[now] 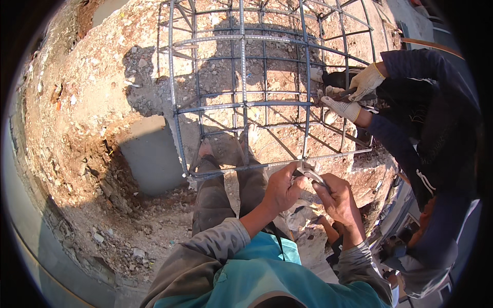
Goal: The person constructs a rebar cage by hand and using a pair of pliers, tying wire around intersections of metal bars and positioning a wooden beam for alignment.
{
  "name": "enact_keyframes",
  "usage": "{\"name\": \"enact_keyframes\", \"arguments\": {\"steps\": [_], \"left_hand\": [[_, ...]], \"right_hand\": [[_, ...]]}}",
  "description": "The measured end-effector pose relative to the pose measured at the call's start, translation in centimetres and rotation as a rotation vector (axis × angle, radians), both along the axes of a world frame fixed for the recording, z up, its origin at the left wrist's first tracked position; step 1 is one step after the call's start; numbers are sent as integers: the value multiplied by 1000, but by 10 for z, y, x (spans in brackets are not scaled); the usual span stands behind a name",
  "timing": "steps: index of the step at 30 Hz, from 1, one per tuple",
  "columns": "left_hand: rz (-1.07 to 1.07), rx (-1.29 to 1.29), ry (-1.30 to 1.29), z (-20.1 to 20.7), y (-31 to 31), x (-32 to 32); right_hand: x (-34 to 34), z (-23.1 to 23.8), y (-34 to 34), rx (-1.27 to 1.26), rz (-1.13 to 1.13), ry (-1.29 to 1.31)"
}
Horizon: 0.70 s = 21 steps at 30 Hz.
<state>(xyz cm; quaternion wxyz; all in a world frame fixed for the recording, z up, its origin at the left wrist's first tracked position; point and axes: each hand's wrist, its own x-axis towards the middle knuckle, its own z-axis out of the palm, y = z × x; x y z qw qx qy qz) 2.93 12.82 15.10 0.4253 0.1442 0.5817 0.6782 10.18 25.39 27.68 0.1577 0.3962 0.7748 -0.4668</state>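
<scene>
One rebar cage (272, 103), of ribbed bars crossed in a grid, standing in front of us over rubble-strewn ground (97, 66); its nearest lower bar runs just beyond our hands. One metal hand tool (315, 177), pale grey, its head close to that bar near a crossing. One right hand (336, 199), bare, closed around the tool's handle. One left hand (281, 190), bare, fingers curled beside the tool's head; we cannot tell what it grasps. To our right, one co-worker in a dark sleeve (411, 66), with two gloved hands (365, 82) at the cage's right side, a dark tool between them. To our left, one smooth grey patch (153, 154) set in the soil, partly shaded.
</scene>
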Motion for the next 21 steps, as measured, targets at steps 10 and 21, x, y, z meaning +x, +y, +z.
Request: {"name": "enact_keyframes", "arguments": {"steps": [10,21], "left_hand": [[509,-79,-1085,-90,80,-18],[852,69,-1214,-92,95,-51]], "right_hand": [[-105,-72,73,373,749,-241],[-233,-99,62,406,1295,-547]]}}
